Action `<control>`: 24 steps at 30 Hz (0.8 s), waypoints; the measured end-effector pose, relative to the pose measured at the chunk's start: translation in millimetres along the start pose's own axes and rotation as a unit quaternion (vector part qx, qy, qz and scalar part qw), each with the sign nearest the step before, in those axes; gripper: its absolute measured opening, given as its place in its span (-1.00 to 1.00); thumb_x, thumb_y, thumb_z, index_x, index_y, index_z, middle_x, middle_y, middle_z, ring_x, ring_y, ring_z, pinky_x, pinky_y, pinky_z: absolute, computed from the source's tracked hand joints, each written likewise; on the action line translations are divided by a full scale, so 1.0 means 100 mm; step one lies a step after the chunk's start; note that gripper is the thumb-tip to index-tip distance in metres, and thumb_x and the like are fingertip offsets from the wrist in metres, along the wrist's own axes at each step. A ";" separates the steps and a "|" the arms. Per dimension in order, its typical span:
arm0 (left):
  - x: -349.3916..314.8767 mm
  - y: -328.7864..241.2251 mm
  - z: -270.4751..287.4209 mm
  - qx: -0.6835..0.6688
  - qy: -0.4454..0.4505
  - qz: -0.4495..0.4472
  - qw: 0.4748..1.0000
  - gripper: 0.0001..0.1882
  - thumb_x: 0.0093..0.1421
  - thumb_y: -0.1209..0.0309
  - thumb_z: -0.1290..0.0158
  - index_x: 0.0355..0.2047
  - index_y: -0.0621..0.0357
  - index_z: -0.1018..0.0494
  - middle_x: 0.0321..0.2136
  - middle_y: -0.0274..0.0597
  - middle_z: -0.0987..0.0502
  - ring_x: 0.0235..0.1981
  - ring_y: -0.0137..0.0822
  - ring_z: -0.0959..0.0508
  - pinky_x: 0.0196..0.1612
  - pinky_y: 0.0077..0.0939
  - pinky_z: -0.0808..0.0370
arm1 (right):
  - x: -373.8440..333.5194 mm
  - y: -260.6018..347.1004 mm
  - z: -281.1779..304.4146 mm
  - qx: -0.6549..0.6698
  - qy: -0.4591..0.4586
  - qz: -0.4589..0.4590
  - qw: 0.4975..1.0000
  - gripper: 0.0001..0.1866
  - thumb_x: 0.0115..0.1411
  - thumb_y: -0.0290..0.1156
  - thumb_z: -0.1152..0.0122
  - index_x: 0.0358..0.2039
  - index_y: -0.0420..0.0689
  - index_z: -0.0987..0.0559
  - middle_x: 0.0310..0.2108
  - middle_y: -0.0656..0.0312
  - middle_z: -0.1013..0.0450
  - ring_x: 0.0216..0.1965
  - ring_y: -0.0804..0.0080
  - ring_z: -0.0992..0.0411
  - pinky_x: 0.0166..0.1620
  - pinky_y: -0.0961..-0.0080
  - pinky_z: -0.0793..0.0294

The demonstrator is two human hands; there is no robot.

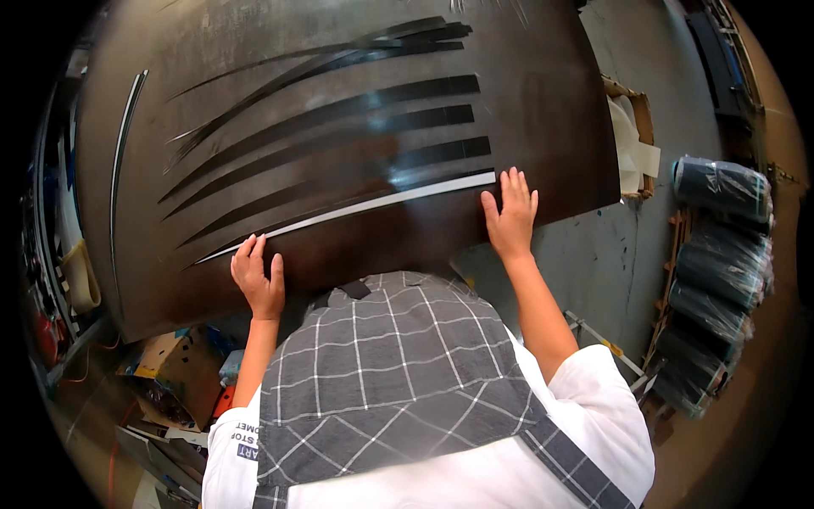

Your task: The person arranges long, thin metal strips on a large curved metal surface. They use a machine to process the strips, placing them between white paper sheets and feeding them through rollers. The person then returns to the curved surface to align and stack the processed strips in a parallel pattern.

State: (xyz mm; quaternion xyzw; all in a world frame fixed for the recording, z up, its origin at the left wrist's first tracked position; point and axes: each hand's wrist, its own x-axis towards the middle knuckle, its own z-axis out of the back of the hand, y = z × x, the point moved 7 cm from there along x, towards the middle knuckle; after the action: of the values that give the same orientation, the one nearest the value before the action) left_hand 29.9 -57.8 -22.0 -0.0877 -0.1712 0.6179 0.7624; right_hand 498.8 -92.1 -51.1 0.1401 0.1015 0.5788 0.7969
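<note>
- Nearest: grey checked apron (390,373) over a white shirt, forearms reaching up from it.
- Left hand (259,278): open, fingers together, flat on the dark brown worktable (543,110) at the near end of the silver-white strip (356,209).
- Right hand (510,214): open, fingers spread, pressed down just below the strip's far-right end; fingertips touching or almost touching it.
- The strip: long, thin, pale and glossy, tapering to a point at the left, running slantwise between both hands.
- Beyond it: a fan of black strips (339,114), same curved tapered shape, laid side by side.
- Far left edge: one more pale strip (119,161), lying alone.
- Right, on the floor: dark wrapped rolls (721,246), stacked. Lower left: cardboard boxes (174,365).
</note>
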 end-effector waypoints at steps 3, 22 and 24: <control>0.25 -0.24 0.03 -0.013 -0.053 -0.005 0.998 -0.58 0.24 0.30 -0.12 0.07 0.17 -0.47 0.10 -0.04 -0.46 0.18 -0.04 -0.38 0.27 -0.17 -0.20 | 0.51 0.08 0.25 0.113 -0.093 0.048 0.988 -0.60 0.20 -0.30 -0.24 -0.01 -0.26 -0.53 0.09 -0.02 -0.44 0.15 -0.01 -0.36 0.19 0.16 -0.32; 1.34 -1.48 -0.36 -0.143 -0.104 -0.015 0.984 -0.65 0.10 0.42 -0.22 -0.07 0.13 -0.53 -0.03 -0.11 -0.52 0.11 -0.03 -0.45 0.22 -0.06 -0.28 | 3.22 0.75 -0.06 0.052 0.125 0.215 0.967 -0.85 0.06 -0.35 -0.36 -0.34 -0.06 -0.65 -0.25 0.18 -0.55 -0.10 0.14 -0.51 -0.04 0.24 -0.52; 1.44 -1.53 -0.35 -0.150 -0.101 -0.032 0.983 -0.66 0.09 0.44 -0.23 -0.08 0.12 -0.53 -0.04 -0.11 -0.53 0.11 -0.02 -0.46 0.21 -0.05 -0.29 | 3.18 0.75 -0.12 0.203 0.220 0.192 0.935 -0.83 0.07 -0.40 -0.34 -0.30 -0.11 -0.65 -0.33 0.21 -0.57 -0.19 0.28 -0.54 -0.12 0.34 -0.53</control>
State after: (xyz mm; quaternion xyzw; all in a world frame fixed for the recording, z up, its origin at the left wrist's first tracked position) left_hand 207.9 51.4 20.7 -0.1331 -0.3408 0.5659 0.7389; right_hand 526.4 233.0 -37.1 0.1853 0.3608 0.7041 0.5828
